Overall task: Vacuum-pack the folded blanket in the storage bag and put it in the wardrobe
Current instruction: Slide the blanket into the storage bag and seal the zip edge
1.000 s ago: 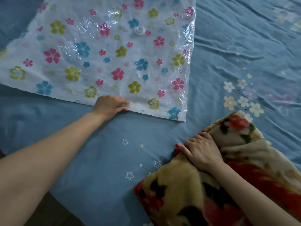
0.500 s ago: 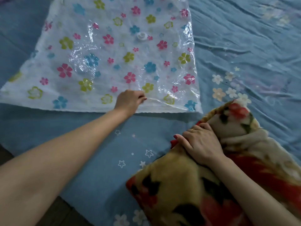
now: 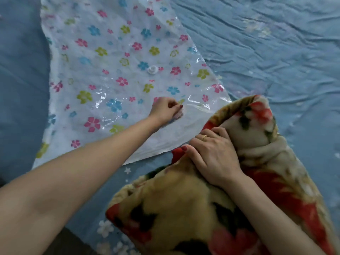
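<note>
Blue bedsheet [image 3: 276, 52]; left hand [image 3: 166, 110] pinches bag [image 3: 110, 70], right hand [image 3: 215, 155] grips blanket [image 3: 174, 208].

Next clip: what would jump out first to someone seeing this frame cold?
The flower-printed storage bag spread flat across the blue bedsheet, its white valve near the middle. The left hand pinches the bag's top layer near its open edge, lifting the plastic. At lower right, the right hand grips the folded blanket, cream with red flowers, right at the bag's mouth.
</note>
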